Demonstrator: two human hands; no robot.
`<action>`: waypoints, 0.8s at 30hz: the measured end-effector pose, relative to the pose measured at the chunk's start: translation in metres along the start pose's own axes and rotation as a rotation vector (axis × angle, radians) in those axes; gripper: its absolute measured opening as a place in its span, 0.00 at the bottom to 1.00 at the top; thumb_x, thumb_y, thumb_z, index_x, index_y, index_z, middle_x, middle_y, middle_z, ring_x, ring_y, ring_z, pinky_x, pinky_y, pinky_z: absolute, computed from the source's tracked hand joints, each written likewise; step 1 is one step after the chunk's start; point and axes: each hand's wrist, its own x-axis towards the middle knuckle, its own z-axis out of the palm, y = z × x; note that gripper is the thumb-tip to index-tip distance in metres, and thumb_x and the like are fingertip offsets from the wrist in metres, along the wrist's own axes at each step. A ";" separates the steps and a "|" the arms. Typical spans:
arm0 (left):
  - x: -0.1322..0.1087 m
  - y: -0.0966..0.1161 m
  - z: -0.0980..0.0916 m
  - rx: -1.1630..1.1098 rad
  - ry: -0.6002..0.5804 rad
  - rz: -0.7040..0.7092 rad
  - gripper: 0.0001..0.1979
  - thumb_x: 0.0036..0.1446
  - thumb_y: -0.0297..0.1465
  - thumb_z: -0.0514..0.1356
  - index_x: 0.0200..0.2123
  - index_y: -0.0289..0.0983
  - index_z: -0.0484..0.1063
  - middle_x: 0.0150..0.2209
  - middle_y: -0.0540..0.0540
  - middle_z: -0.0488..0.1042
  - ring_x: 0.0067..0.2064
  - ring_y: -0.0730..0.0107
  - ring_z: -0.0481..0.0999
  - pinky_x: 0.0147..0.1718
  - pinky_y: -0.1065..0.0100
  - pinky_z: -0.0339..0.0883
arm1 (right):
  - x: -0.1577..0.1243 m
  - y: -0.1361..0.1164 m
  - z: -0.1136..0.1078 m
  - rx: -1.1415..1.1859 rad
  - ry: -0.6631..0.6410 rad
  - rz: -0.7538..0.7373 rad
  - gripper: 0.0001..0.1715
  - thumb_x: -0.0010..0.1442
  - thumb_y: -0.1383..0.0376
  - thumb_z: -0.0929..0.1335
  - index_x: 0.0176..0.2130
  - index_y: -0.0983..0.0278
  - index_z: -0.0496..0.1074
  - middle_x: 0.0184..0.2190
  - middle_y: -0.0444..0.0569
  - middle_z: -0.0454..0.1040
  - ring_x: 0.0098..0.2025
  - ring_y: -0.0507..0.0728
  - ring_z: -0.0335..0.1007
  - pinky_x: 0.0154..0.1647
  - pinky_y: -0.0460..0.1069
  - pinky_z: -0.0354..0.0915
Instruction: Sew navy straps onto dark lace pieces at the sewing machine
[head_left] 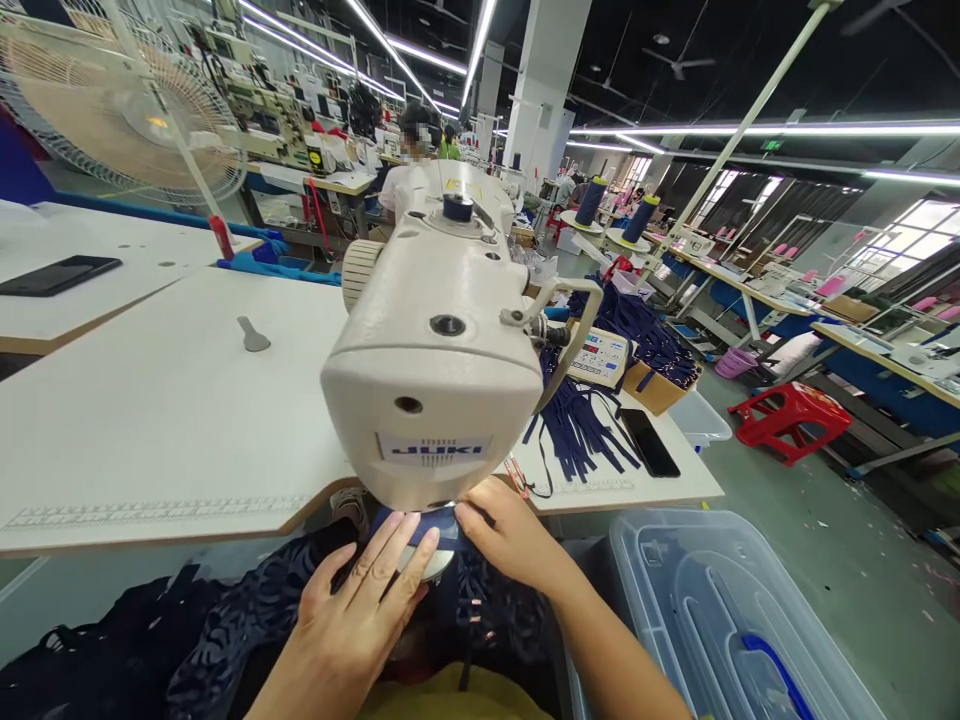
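Note:
A white JUKI sewing machine head (431, 400) fills the middle and hides its needle area. Just below it, a piece of navy fabric (435, 525) lies over the small rounded end of the machine's arm (437, 568). My left hand (364, 610) rests flat on the fabric's left side, fingers stretched out and a little apart. On the right side my right hand (514, 535) grips the fabric, thumb and index finger curved together at the edge. Its other fingers are mostly hidden. Dark patterned navy cloth (247, 600) hangs below, with small shiny metal pieces (480, 618) near my lap.
Right of the machine are navy straps (577, 425), a control panel (598, 357), a cardboard box (660, 385) and a phone (651, 442). A lidded plastic bin (720, 600) stands by my right arm. A grey metal piece (253, 335) lies on the white table (172, 400). A fan (142, 110) stands behind.

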 end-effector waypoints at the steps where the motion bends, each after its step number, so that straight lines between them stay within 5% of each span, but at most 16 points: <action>1: 0.000 0.000 0.000 0.014 0.010 0.008 0.23 0.61 0.32 0.55 0.60 0.45 0.60 0.55 0.43 0.71 0.50 0.67 0.75 0.57 0.61 0.49 | 0.003 -0.001 -0.002 -0.038 -0.034 -0.026 0.08 0.65 0.69 0.60 0.40 0.61 0.68 0.37 0.46 0.70 0.41 0.54 0.64 0.45 0.48 0.60; 24: -0.008 0.003 0.004 0.074 -0.021 -0.015 0.23 0.61 0.26 0.49 0.59 0.42 0.61 0.57 0.45 0.69 0.57 0.69 0.69 0.60 0.63 0.45 | 0.008 0.001 0.002 -0.112 0.006 -0.035 0.12 0.64 0.71 0.59 0.32 0.61 0.66 0.29 0.43 0.65 0.36 0.54 0.62 0.40 0.49 0.58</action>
